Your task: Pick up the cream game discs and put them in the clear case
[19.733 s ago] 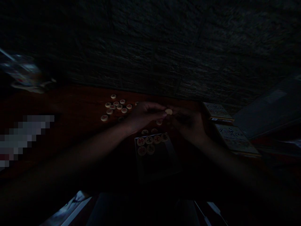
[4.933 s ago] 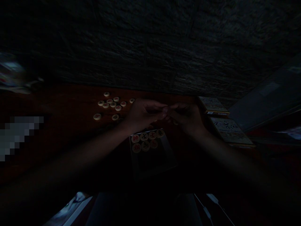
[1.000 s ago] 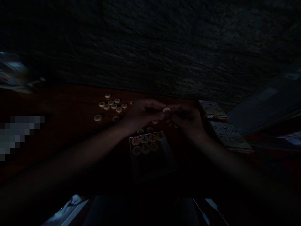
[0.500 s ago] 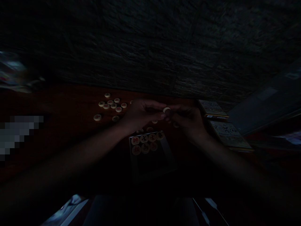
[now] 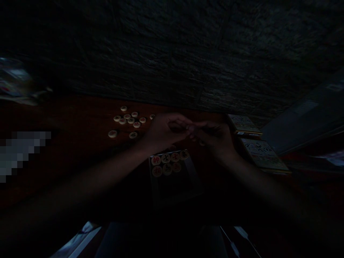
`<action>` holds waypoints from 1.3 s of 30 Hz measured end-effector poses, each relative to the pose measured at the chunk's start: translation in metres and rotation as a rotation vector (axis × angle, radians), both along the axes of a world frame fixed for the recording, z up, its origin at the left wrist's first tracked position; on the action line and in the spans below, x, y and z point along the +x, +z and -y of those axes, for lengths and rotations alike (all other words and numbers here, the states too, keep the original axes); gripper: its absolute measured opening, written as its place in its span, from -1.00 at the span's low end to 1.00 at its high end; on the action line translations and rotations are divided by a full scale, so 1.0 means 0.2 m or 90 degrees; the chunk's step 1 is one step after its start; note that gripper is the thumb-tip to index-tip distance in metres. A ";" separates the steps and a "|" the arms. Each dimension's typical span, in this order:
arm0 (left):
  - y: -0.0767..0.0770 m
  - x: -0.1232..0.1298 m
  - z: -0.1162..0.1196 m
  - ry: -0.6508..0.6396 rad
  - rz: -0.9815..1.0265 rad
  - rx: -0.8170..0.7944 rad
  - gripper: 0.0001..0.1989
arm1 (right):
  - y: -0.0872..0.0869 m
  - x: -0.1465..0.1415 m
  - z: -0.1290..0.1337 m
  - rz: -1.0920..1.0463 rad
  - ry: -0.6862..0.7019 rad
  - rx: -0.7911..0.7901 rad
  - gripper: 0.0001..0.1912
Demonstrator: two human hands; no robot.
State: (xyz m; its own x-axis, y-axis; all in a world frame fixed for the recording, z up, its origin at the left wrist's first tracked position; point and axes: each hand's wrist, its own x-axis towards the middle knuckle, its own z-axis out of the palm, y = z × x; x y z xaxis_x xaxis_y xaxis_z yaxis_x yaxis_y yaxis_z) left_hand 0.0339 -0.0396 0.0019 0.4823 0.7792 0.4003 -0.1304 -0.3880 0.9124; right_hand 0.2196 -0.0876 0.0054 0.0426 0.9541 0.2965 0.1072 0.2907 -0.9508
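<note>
Over the dark reddish table, my left hand [image 5: 168,130] and my right hand [image 5: 215,138] meet at the fingertips. Both are closed in a pinch, and what lies between the fingers is hidden in the dim light. Just below them is a shallow square box [image 5: 195,175] with several round xiangqi pieces in two rows at its far side; one is a red-marked piece [image 5: 156,160] in the far left corner. Loose round pieces, among them one near the front [image 5: 112,134], lie left of my left hand. Part of another piece [image 5: 201,143] shows below my right hand.
Two flat printed boxes, a farther one [image 5: 244,124] and a nearer one [image 5: 264,154], lie on the right. A dark stone-patterned wall [image 5: 161,64] rises behind the table [image 5: 80,125]. At the far left stands a blurred shiny object [image 5: 16,79]. White cables [image 5: 242,233] hang at the lower right.
The pale round piece that showed between my fingertips is now out of sight. My fingertips have drawn closer together. The view has shifted very slightly.
</note>
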 end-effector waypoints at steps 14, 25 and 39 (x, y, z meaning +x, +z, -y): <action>-0.01 0.00 0.00 0.016 0.051 -0.153 -0.67 | 0.02 -0.01 0.01 0.054 -0.028 0.014 -0.66; -0.02 0.00 -0.01 -0.018 0.108 -0.233 -0.64 | -0.03 0.02 0.01 0.104 -0.020 0.105 -0.69; -0.03 0.00 -0.04 -0.057 0.089 -0.249 -0.73 | -0.04 0.05 0.03 0.280 -0.072 0.178 -0.75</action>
